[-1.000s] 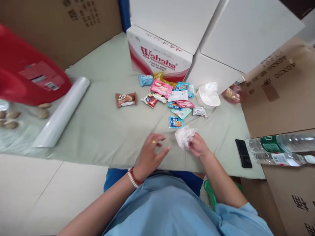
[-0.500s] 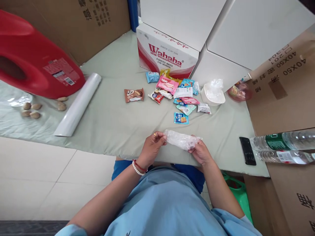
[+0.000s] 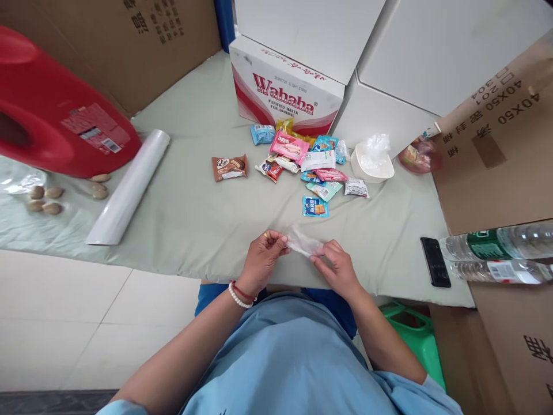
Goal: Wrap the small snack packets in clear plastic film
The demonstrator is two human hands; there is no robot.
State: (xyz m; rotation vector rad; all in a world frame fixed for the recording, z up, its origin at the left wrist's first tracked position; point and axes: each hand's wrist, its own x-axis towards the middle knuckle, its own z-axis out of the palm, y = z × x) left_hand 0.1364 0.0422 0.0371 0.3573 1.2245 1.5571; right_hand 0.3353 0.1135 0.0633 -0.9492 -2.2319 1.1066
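Observation:
A clear, thin plastic bag (image 3: 302,240) stretches between my hands, just above the front of the cloth-covered table (image 3: 185,225). My left hand (image 3: 264,259) pinches its left end between thumb and fingers. On the other side, my right hand (image 3: 337,268) grips the right end with the fingertips. Beyond the bag lies a small blue snack packet (image 3: 315,206), and behind that a loose pile of wrapped snacks, among them a pink wafer packet (image 3: 288,146). A brown wrapped snack (image 3: 230,167) lies apart to the left.
A white bowl (image 3: 360,167) holding crumpled clear plastic stands right of the snacks. A black phone (image 3: 435,262) and two plastic bottles (image 3: 496,245) lie at the right. To the left are a white roll (image 3: 129,187), several walnuts (image 3: 52,208) and a red jug (image 3: 64,115). A Wahaha carton (image 3: 287,86) stands behind.
My right hand has moved left, closer to my left hand. The plastic bag between them is now gathered shorter and narrower. The view has shifted slightly.

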